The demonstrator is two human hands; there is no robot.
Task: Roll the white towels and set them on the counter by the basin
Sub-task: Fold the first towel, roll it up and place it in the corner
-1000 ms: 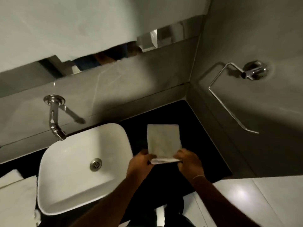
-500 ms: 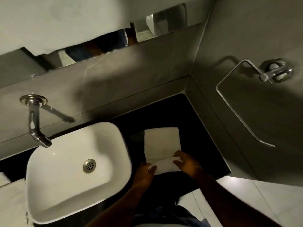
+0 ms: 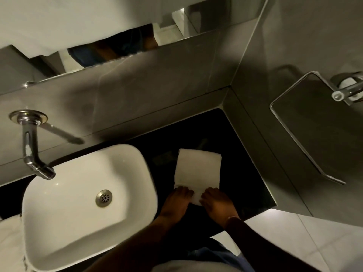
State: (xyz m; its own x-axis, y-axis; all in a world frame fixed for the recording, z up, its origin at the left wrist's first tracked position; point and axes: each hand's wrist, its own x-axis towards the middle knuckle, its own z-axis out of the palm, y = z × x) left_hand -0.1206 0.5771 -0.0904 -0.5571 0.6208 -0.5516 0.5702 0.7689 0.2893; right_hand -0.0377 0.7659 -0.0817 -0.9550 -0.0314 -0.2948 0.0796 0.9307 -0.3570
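Pressing flat so the roll starts tight: left hand (image 3: 177,199) and right hand (image 3: 215,201) grip the white towel (image 3: 198,169) near edge on the black desk (image 3: 241,154), fingers curled onto it

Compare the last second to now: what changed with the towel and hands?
The near end of the white towel has been turned over and rolled away from the person; more is rolled, less lies flat. The left hand and right hand went from pinching the edge to pressing on the roll, side by side. The towel lies on the same spot of the black counter, right of the basin.
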